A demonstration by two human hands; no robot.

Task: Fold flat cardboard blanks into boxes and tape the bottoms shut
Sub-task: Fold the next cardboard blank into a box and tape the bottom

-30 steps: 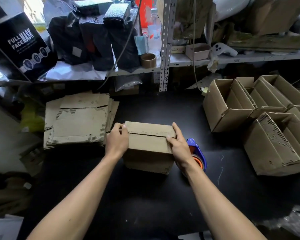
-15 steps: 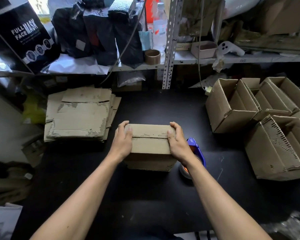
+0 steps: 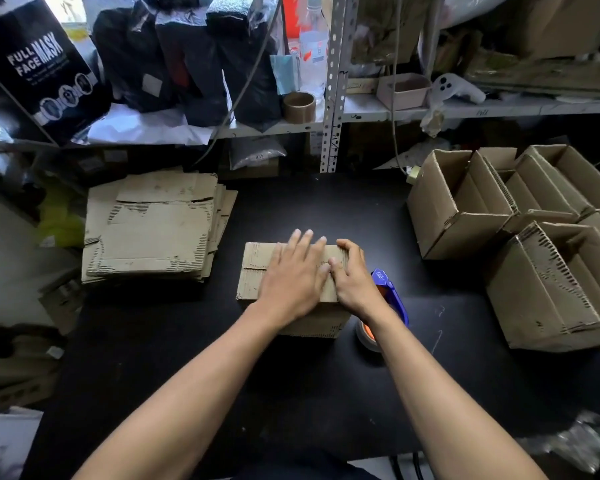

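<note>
A small brown cardboard box (image 3: pixel 253 271) stands on the black table (image 3: pixel 326 209) with its folded flaps facing up. My left hand (image 3: pixel 293 275) lies flat across the flaps with straight fingers, pressing them down. At the box's right end my right hand (image 3: pixel 352 275) holds the edge, its fingers curled over the far corner. Just right of that hand lies a blue tape dispenser (image 3: pixel 387 292) with an orange-cored roll, partly hidden by my right wrist. A stack of flat cardboard blanks (image 3: pixel 153 226) lies at the left.
Several folded boxes (image 3: pixel 548 282) with open tops stand at the right. A metal shelf (image 3: pixel 395 112) behind the table carries black packages, a tape roll (image 3: pixel 298 106), a bottle and a small tray. Cardboard scraps lie on the floor at the left.
My left hand has slid from the box's left end to the middle of the flaps and flattened. My right hand has stayed at the right end.
</note>
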